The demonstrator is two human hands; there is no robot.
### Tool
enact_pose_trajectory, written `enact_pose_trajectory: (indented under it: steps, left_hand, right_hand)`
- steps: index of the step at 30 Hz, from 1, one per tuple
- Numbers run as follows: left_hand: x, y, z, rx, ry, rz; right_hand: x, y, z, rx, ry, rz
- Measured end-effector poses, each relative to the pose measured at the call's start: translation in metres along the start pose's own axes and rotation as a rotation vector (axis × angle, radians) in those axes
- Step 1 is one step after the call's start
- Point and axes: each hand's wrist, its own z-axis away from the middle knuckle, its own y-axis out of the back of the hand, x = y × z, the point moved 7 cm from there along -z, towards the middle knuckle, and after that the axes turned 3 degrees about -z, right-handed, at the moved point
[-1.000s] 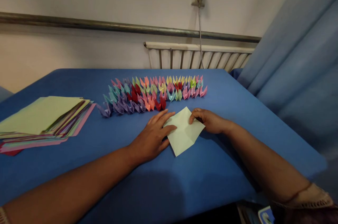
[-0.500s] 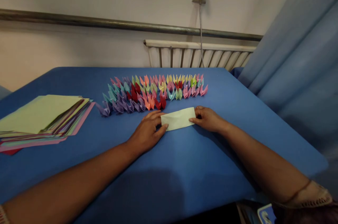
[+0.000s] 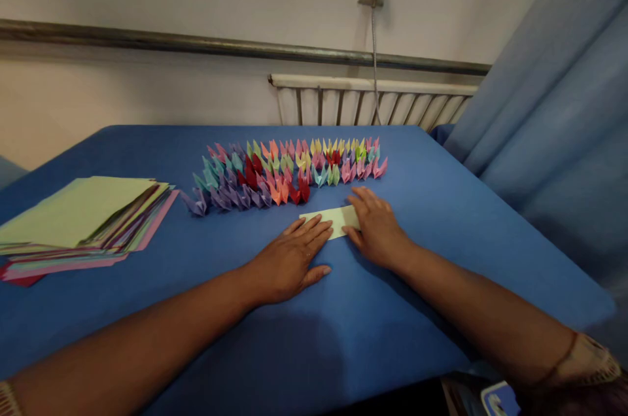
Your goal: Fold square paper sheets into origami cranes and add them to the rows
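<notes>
A pale yellow-green paper strip (image 3: 339,222), a sheet folded to a rectangle, lies on the blue table in front of me. My left hand (image 3: 294,256) rests flat with its fingers stretched over the strip's left part and its thumb out on the table. Over the right end is my right hand (image 3: 377,226), palm down, the fingers extended past the far edge and the thumb on the paper's near part. Both hands cover portions of the strip. Just beyond stand rows of folded paper cranes (image 3: 279,190) in many colours.
To the left lies a stack of coloured paper sheets (image 3: 73,207), a pale green one on top. The blue tabletop (image 3: 235,337) reaches toward a wall with a metal rail (image 3: 196,43) and a radiator (image 3: 338,86). A blue curtain (image 3: 554,108) hangs at the right.
My left hand has gone from pinching the strip's left end to lying flat on it. My right hand has opened from its grip and moved over the right end. The strip now lies lower.
</notes>
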Motion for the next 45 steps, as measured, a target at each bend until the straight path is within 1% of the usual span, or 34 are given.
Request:
enact_pose_trajectory:
  steps: [2,3,5,7,11,14,19,21,25,29,33,36,38,39,40,42,43,45]
  left_hand:
    - [0.001,0.001,0.001,0.008,-0.012,0.009]
    - [0.001,0.002,0.001,0.012,-0.02,0.014]
    - [0.002,0.003,0.002,0.01,-0.029,0.019]
    - [0.002,0.002,0.003,-0.015,-0.024,0.012]
    - [-0.001,0.001,0.004,-0.057,-0.001,-0.025]
    - [-0.001,0.003,0.004,-0.047,0.002,-0.039]
    - [0.012,0.004,0.007,-0.061,-0.113,0.015]
    - [0.014,0.004,0.008,-0.071,-0.124,0.038]
    - [0.014,0.003,0.008,-0.123,-0.089,0.04]
    - [0.011,0.002,0.007,-0.167,-0.041,0.016]
    - [0.001,0.0,0.008,-0.173,0.037,-0.012]
    - [-0.006,0.0,0.01,-0.147,0.099,-0.03]
    - [-0.008,0.001,0.009,-0.112,0.118,-0.041]
    - [-0.008,0.001,0.007,-0.091,0.118,-0.046]
    - [-0.007,0.001,0.006,-0.07,0.116,-0.052]
    - [-0.005,0.001,0.002,-0.05,0.101,-0.059]
    - [-0.004,0.0,0.0,-0.049,0.092,-0.06]
    - [-0.003,-0.001,-0.002,-0.059,0.081,-0.058]
  right_hand:
    - [-0.022,-0.014,0.009,-0.102,0.142,-0.084]
    - [-0.031,-0.02,0.014,-0.157,0.186,-0.118]
    - [-0.04,-0.029,0.021,-0.219,0.21,-0.148]
    - [-0.041,-0.032,0.023,-0.243,0.196,-0.141]
    - [-0.028,-0.032,0.02,-0.254,0.103,-0.08]
    - [-0.017,-0.031,0.015,-0.258,0.035,-0.043]
    - [-0.009,-0.03,0.01,-0.29,-0.009,0.004]
    - [-0.01,-0.03,0.01,-0.314,-0.013,0.028]
    - [-0.009,-0.03,0.009,-0.332,-0.028,0.069]
    - [0.0,-0.032,0.005,-0.31,-0.077,0.109]
    - [0.015,-0.031,-0.001,-0.274,-0.152,0.152]
    - [0.022,-0.025,-0.004,-0.227,-0.222,0.182]
    - [0.015,-0.02,-0.005,-0.177,-0.21,0.187]
    - [0.007,-0.019,-0.005,-0.158,-0.169,0.176]
    - [-0.004,-0.02,-0.004,-0.166,-0.099,0.144]
    - [-0.028,-0.029,0.002,-0.26,0.066,0.035]
    - [-0.036,-0.033,0.005,-0.3,0.106,-0.004]
    - [-0.044,-0.037,0.01,-0.336,0.122,-0.042]
